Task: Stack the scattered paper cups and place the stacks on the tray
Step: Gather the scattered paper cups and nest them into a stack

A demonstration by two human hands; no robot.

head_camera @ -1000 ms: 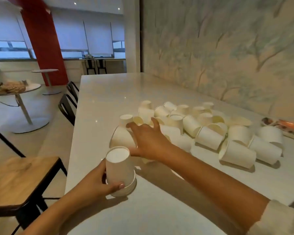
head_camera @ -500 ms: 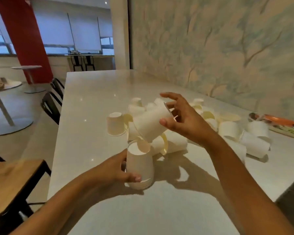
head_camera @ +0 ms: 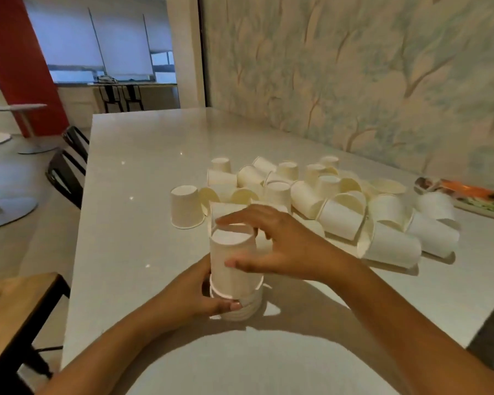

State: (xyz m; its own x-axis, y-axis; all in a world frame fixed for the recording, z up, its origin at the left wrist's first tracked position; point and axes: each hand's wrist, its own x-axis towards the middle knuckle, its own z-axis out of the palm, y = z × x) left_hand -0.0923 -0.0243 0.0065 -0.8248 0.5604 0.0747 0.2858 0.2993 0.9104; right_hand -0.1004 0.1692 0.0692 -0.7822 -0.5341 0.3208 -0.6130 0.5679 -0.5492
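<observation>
At lower centre of the frame the left hand (head_camera: 200, 300) wraps the lower rims of a short stack of upside-down paper cups (head_camera: 234, 280), thumb across the front, pinning it to the white table (head_camera: 143, 172). The right hand (head_camera: 280, 246) comes in from the right with its thumb on the side of the top cup and its fingers curled over that cup's upturned base, so it grips the topmost cup as it seats on the stack. The step in hand looks like nesting one more cup; the top one appears not fully pressed down, its rim sitting above the rims below. Next, the right hand likely needs to let go and fetch another from the scattered cups (head_camera: 340, 212) lying across mid-frame, the lone inverted cup (head_camera: 185, 205) at left being nearest. The tray (head_camera: 468, 195) sits at the right edge, well apart.
</observation>
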